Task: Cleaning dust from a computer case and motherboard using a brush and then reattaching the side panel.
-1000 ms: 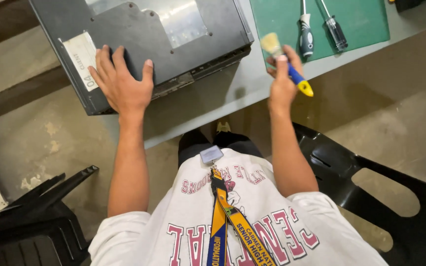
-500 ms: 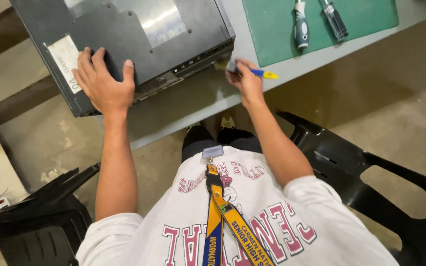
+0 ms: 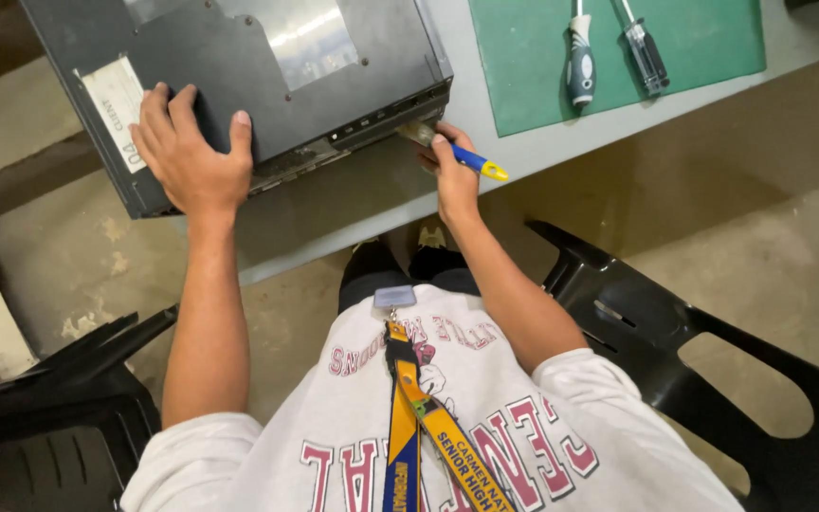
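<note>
I see my left hand [image 3: 187, 152] spread flat on the dark grey metal equipment case [image 3: 239, 85], which overhangs the near edge of the grey table [image 3: 533, 147]. My right hand [image 3: 452, 175] is closed around a small blue-and-yellow-handled brush [image 3: 457, 156], bristles touching the case's front face. Two screwdrivers [image 3: 609, 57] lie on the green cutting mat [image 3: 713, 47] toward the far edge.

A metal case [image 3: 267, 76] lies on the desk [image 3: 523, 152], overhanging its near edge. The left hand [image 3: 187, 156] rests flat on the case's near left corner. Right of it, the right hand [image 3: 452, 175] sets a brush [image 3: 452, 152] against the case's near side (bristles touching it). Farther right, two screwdrivers [image 3: 609, 52] lie side by side on a mat [image 3: 523, 66].
</note>
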